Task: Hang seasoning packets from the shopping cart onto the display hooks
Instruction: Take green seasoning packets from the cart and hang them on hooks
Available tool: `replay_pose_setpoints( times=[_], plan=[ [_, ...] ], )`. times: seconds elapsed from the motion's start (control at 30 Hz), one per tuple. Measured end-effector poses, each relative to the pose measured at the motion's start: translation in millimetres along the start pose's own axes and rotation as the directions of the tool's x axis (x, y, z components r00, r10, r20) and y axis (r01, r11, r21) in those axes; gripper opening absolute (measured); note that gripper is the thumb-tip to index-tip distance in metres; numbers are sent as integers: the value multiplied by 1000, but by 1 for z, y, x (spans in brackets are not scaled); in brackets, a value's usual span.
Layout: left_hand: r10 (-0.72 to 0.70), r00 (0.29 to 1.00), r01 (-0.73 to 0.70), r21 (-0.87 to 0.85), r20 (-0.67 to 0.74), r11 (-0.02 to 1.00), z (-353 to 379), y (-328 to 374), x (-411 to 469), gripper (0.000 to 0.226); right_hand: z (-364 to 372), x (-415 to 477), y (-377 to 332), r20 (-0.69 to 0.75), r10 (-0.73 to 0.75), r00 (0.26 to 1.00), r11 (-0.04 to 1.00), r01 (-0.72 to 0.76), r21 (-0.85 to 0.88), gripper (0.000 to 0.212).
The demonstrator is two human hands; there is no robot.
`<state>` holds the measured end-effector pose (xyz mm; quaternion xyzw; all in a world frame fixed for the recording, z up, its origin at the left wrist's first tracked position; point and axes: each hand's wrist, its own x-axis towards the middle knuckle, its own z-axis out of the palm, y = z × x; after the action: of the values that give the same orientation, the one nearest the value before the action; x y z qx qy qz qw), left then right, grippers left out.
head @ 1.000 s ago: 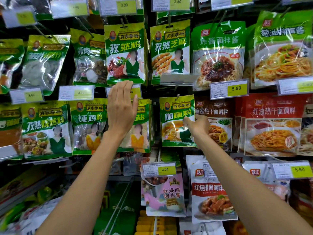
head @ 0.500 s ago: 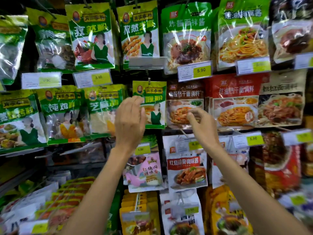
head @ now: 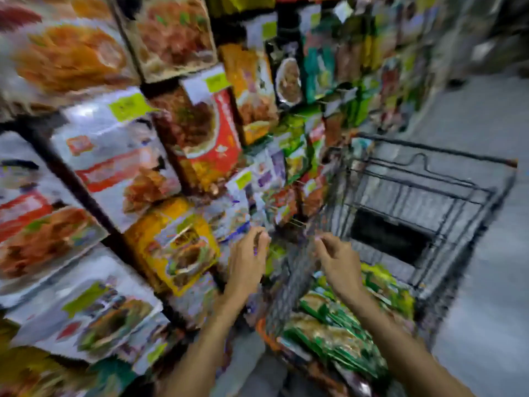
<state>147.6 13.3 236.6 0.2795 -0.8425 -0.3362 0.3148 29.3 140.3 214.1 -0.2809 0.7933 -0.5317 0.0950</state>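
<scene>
Green seasoning packets (head: 337,336) lie piled in the near end of the shopping cart (head: 423,193), which stands just beside the display. The whole picture is strongly blurred. Both hands are over the cart's near edge and carry nothing. The left hand (head: 247,260) has its fingers nearly straight and is close to the hanging packets (head: 174,247). The right hand (head: 339,265) is above the pile with fingers loosely bent, and as far as the blur lets me see it is not closed on anything.

I judge that the next step is to take a packet from the pile. The packets look glossy and lie overlapping, so a fast grab may lift two together or let one slide back. The left hand is near the bare display hooks (head: 297,222) and the cart's wire wall, so a quick reach could knock a hanging packet or catch on the wire. With the view moving so fast, the aim may also be poor.

Compared with half a second earlier, the view has swung down and to the right, away from the upper rows. The cart, not seen then, is now in view. Both hands have come down from the hanging rows to the cart, empty as before.
</scene>
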Motion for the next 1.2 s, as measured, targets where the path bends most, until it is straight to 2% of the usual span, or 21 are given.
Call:
replay_pose_setpoints(
  times=[0.1,0.2,0.27,0.37,0.43,0.53,0.6,0.73,0.8,0.87,1.03,1.1,1.2],
  plan=[
    [-111,964,109,20,241,994,72,-27,-2,23,-19,-7,78,-90,229,969,967,-237,-94,25],
    [-145,893,133,59,425,989,130,-57,-8,25,-28,-17,143,-163,432,887,882,-453,-129,26],
    [-172,842,135,109,512,985,165,-81,-10,26,-27,-25,181,-207,495,844,830,-530,-174,28],
    [-216,765,128,186,606,974,210,-121,-14,28,-14,-35,230,-258,541,800,776,-594,-214,47],
    [-261,709,167,203,655,965,234,-146,-15,27,-4,-39,261,-264,582,769,739,-636,-224,46],
    [-313,655,166,273,687,948,269,-182,-14,25,10,-38,306,-267,655,707,667,-707,-234,26],
    [-341,639,172,304,690,937,289,-203,-11,13,21,-29,330,-285,681,675,633,-738,-235,21],
    [-371,627,139,370,685,919,321,-236,-10,14,42,-9,365,-301,718,628,584,-778,-231,24],
    [-391,591,109,411,706,905,334,-247,-10,30,51,0,377,-297,757,582,549,-813,-192,26],
    [-423,569,98,452,706,887,345,-251,-9,38,56,9,385,-326,763,558,506,-830,-235,32],
    [-498,609,177,507,617,844,365,-251,-6,56,66,22,403,-331,763,554,404,-810,-424,48],
    [-493,637,175,512,592,841,368,-249,-3,57,69,27,407,-329,793,513,384,-839,-385,49],
    [-506,666,224,500,548,836,370,-246,5,57,66,34,408,-320,848,424,384,-905,-181,52]
  ],
)
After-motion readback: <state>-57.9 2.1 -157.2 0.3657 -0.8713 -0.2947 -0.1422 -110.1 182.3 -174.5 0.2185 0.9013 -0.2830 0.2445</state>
